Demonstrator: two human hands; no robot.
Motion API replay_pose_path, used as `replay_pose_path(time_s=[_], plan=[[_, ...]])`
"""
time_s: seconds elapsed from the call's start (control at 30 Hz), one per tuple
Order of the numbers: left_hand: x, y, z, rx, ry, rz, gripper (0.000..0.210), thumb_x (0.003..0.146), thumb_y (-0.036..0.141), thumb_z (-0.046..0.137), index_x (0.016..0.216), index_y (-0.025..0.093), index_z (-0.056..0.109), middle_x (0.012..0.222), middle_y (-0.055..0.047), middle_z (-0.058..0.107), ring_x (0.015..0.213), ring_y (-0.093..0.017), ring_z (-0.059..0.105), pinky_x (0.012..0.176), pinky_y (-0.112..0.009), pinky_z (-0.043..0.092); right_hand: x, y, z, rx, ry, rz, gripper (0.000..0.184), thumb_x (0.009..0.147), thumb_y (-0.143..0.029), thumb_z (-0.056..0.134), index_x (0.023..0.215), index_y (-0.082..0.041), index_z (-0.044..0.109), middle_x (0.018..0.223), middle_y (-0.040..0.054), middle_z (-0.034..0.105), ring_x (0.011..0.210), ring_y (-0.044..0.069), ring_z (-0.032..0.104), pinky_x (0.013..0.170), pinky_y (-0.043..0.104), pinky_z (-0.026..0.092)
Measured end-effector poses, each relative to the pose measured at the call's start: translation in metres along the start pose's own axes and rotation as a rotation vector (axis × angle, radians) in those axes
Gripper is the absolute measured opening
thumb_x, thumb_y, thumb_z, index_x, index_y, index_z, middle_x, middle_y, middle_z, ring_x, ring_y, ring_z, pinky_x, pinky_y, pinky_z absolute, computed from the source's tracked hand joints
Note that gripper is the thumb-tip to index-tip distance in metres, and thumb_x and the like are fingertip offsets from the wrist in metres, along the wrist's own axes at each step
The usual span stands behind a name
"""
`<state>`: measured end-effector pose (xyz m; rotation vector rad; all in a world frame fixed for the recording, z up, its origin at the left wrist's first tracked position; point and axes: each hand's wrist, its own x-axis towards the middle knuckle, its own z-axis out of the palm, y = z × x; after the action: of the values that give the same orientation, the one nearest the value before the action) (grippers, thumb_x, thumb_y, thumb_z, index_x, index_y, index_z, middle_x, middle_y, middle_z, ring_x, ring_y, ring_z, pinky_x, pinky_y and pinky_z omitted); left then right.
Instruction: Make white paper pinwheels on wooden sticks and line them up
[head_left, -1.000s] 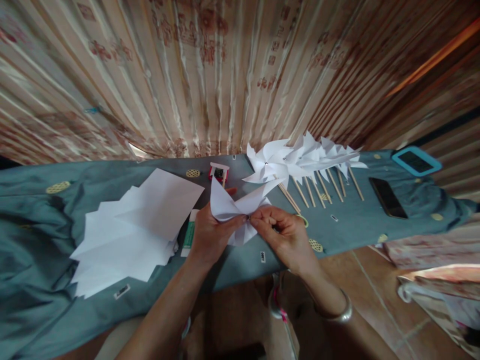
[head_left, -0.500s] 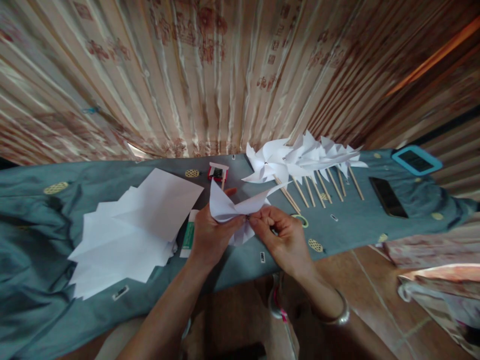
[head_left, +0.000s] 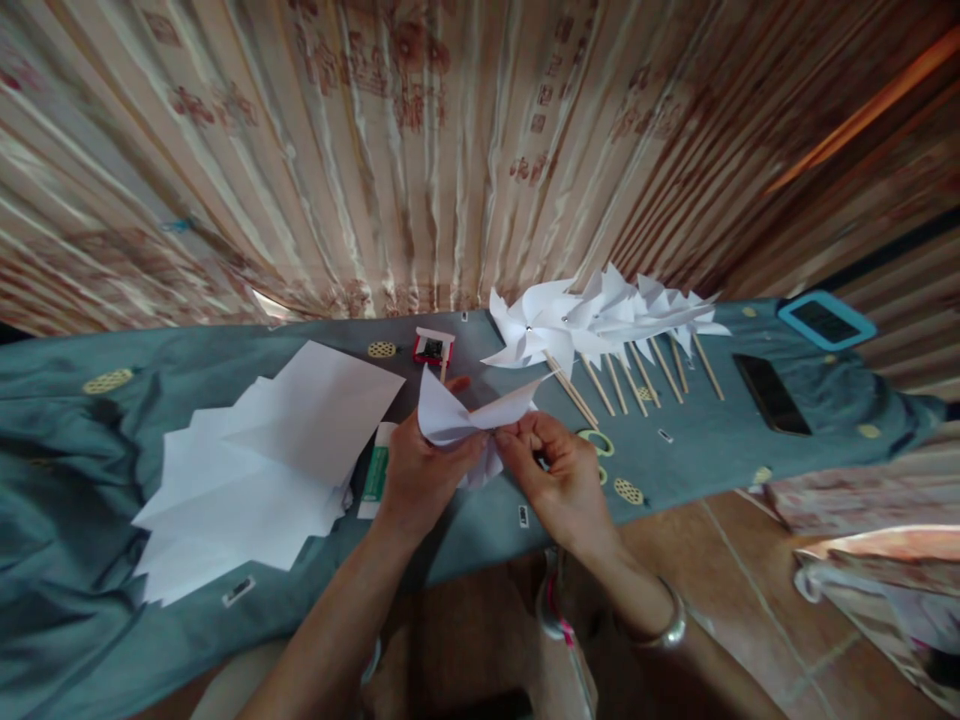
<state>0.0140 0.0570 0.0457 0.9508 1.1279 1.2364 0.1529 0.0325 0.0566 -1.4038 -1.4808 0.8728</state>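
Observation:
A white paper pinwheel (head_left: 450,412) is held above the table between my two hands, its blades folded in toward the middle. My left hand (head_left: 424,475) grips it from the left, with the thumb on the front near the centre and the other fingers mostly behind the paper. My right hand (head_left: 555,475) is closed in a pinch at the pinwheel's centre, and its fingertips cover whatever is there. Above the left blade, the end of a wooden stick (head_left: 444,372) pokes out behind the paper; its lower part is hidden.
A stack of white paper sheets (head_left: 262,470) lies left, beside a green-and-white box (head_left: 374,480). Behind stands an open red box (head_left: 433,348). Several pinwheels on sticks (head_left: 540,325) lie at the back right. Scissors (head_left: 598,441), a phone (head_left: 772,394) and a blue-framed device (head_left: 826,320) are further right.
My right hand has shifted slightly left and closer in over the pinwheel's centre, covering a small shiny spot seen there before. More of the scissors shows. My left hand keeps its hold.

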Motion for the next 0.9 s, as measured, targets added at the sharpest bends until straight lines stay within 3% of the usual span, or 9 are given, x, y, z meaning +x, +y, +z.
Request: replay_pose_path(time_s=[0.3,0.5,0.7,0.9], plan=[[0.0011,-0.0034,-0.001,-0.05,0.016,-0.037,0.064,0.054,0.021,0.085,0.115,0.012,0.067,0.072,0.003,0.07,0.064,-0.013,0.064,0.065,-0.022,0.051,0.0012,0.0016,0.0005,0.072,-0.002,0.012,0.02,0.086,-0.03,0.056,0.069,-0.019,0.054,0.054,-0.0071,0.036,0.049,0.009,0.033,0.046,0.021,0.028],[0.0017,-0.0052,-0.0012,0.002,0.014,0.015,0.035,0.057,0.025,0.083,0.09,0.013,0.075,0.078,-0.003,0.075,0.072,-0.018,0.068,0.074,-0.028,0.054,0.0025,0.0027,0.0015,0.128,-0.012,0.058,0.025,0.084,-0.034,0.058,0.065,-0.02,0.05,0.053,-0.0075,0.034,0.048,0.008,0.029,0.045,0.022,0.024],[0.0027,-0.006,-0.0017,0.015,0.005,0.012,0.057,0.06,0.021,0.08,0.115,0.013,0.069,0.079,-0.003,0.077,0.066,-0.018,0.068,0.07,-0.029,0.055,0.0032,0.0063,0.003,0.184,-0.049,0.112,0.025,0.084,-0.038,0.058,0.068,-0.02,0.051,0.056,-0.0066,0.034,0.052,0.009,0.029,0.048,0.023,0.025],[0.0036,-0.0049,-0.0027,0.077,0.009,0.019,0.058,0.061,0.023,0.078,0.116,0.011,0.068,0.078,-0.003,0.077,0.066,-0.018,0.067,0.068,-0.027,0.055,0.0032,0.0097,0.0047,0.174,-0.052,0.127,0.03,0.084,-0.042,0.058,0.066,-0.021,0.048,0.056,-0.0066,0.032,0.052,0.01,0.027,0.048,0.024,0.024]])
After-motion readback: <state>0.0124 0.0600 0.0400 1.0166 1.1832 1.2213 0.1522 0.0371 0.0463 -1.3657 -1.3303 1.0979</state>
